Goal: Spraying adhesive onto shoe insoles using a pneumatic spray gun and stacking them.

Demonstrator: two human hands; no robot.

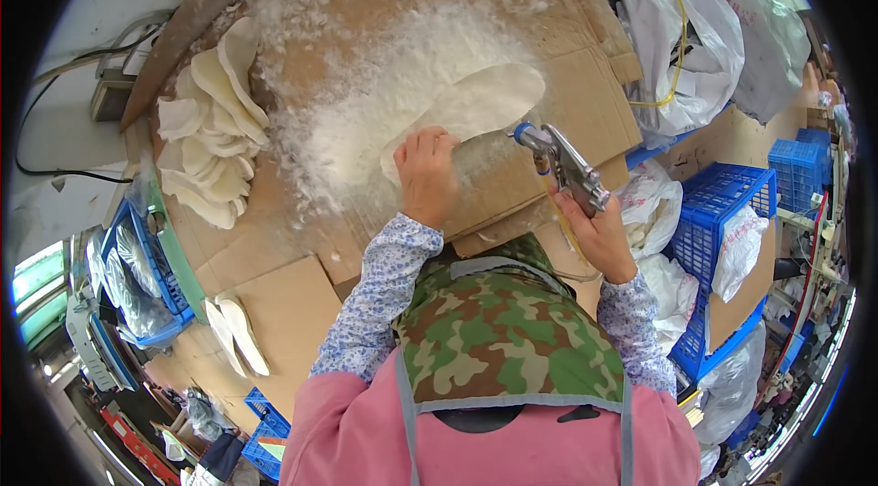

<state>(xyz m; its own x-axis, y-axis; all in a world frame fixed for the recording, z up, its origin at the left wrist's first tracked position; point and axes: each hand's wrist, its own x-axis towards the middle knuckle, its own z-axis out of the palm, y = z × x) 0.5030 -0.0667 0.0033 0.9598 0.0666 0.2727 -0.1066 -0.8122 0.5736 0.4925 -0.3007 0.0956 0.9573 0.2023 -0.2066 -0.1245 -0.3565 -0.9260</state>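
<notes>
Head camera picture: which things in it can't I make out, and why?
All in the head view:
Part of the white insole: covered by the left hand.
Some fingers of the right hand: behind the spray gun.
Number of pieces in the heap: they overlap.
Far end of the cardboard: cut off by the top edge.

We see a cream insole (494,95), a silver spray gun (574,168) with a blue nozzle (524,132), a yellow hose (684,29), brown cardboard (590,106), white fluff (375,102), a blue crate (692,234), a grey-edged camouflage apron (512,331) in green, brown and tan, a pink top (503,449) and blue-flowered white sleeves (389,267).
</notes>
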